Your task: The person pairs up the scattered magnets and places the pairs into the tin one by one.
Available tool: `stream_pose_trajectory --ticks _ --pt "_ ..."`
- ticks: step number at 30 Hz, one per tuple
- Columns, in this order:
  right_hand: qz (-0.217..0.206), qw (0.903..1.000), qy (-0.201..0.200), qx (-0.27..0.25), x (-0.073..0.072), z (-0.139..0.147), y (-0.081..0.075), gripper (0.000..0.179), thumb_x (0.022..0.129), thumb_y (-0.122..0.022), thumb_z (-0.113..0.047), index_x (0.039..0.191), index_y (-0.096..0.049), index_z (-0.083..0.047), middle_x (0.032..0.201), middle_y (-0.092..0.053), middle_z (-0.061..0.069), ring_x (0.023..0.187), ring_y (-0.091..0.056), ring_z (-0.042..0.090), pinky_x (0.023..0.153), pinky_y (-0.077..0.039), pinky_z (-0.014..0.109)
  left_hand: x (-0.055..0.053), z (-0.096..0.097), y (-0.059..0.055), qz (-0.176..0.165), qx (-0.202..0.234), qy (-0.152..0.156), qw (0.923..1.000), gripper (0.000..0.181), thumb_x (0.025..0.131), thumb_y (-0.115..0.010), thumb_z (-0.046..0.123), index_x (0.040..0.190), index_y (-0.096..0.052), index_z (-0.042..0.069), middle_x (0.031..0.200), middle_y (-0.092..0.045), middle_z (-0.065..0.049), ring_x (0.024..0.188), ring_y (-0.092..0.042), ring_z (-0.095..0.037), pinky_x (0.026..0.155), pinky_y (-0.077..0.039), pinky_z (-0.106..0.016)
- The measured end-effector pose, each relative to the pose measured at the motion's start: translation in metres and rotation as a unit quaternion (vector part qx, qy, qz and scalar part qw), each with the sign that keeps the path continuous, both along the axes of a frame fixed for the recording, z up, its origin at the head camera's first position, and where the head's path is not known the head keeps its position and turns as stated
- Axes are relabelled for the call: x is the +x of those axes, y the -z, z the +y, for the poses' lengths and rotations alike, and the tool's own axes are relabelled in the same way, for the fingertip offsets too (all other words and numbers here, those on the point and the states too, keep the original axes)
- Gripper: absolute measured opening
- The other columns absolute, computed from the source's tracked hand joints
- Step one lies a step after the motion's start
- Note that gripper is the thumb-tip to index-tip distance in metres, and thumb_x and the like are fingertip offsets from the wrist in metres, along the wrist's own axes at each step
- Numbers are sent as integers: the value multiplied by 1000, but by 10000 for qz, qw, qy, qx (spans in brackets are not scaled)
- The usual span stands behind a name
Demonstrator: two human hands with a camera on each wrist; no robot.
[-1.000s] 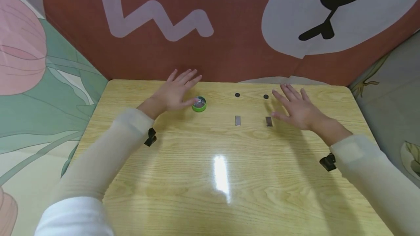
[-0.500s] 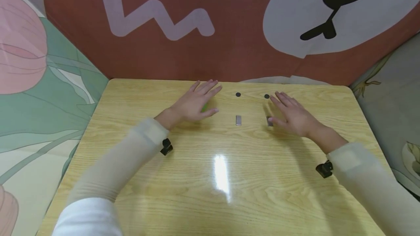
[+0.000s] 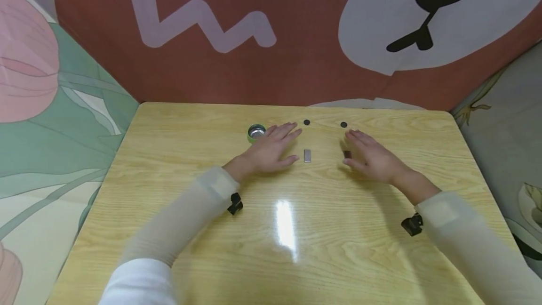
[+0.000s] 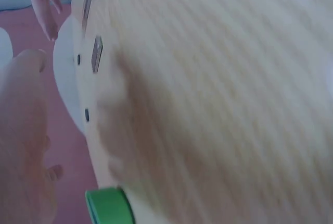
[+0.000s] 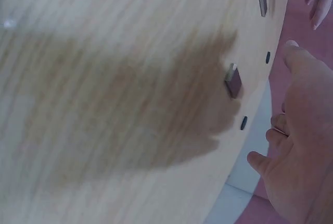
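Note:
My left hand (image 3: 271,149) hovers over the table with fingers extended and thumb spread, holding nothing. In the head view it partly overlaps a round green-sided tin (image 3: 250,137) with a silvery inside. Just right of that thumb lies a small grey rectangular block (image 3: 307,156). My right hand (image 3: 374,158) is also held out flat above the wood, nothing in its grasp. Its thumb overlaps a darker brown rectangular block (image 3: 347,154). Two small black discs, a left one (image 3: 306,122) and a right one (image 3: 344,124), lie behind the blocks. The green wall (image 4: 111,206) of the tin shows in the left wrist view.
The light wooden table (image 3: 271,229) ends at a reddish-brown fabric backdrop (image 3: 203,74). Patterned cloth hangs at the left and right sides. Small black wrist cameras, left (image 3: 235,204) and right (image 3: 412,224), hang below the sleeves.
My left hand has swept right and nearer to me, passing over the tin, which shows again. My right hand has come slightly left and nearer. The tin, blocks and discs have stayed put.

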State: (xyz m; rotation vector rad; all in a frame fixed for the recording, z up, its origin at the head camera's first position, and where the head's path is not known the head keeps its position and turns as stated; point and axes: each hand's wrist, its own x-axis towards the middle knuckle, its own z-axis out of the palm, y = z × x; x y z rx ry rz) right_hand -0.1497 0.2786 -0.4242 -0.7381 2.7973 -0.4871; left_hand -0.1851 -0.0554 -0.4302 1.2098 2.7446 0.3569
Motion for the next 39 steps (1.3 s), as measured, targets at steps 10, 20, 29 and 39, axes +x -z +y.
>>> stream_pose_trajectory --ticks 10,20,29,39 --pt "-151 9999 28 38 6 -1 17 77 104 -60 -35 157 -25 10 161 -24 31 150 -20 48 120 -20 60 2 21 21 -176 -294 -264 9991 73 106 -44 50 163 -22 10 170 -17 -7 156 -15 -22 125 -11 -46" --pt "-92 9999 -56 121 9 2 27 65 108 -53 -28 156 -29 9 160 -27 32 150 -22 47 120 -22 59 4 36 30 -457 -588 -445 9962 67 108 -42 47 161 -28 9 169 -18 -7 156 -12 -24 126 -9 -48" --pt "68 9999 -35 137 11 4 32 57 108 -52 -19 154 -33 10 160 -28 31 149 -25 47 118 -25 60 4 44 33 -323 -539 -638 9960 55 107 -50 45 153 -48 16 164 -35 -4 153 -26 -24 123 -19 -50" --pt "160 9996 215 -42 11 3 35 53 105 -57 -15 150 -41 10 157 -35 30 147 -31 45 116 -30 59 4 50 36 -331 -344 -905 9948 47 103 -60 43 144 -58 20 160 -42 -3 150 -33 -24 121 -25 -51"
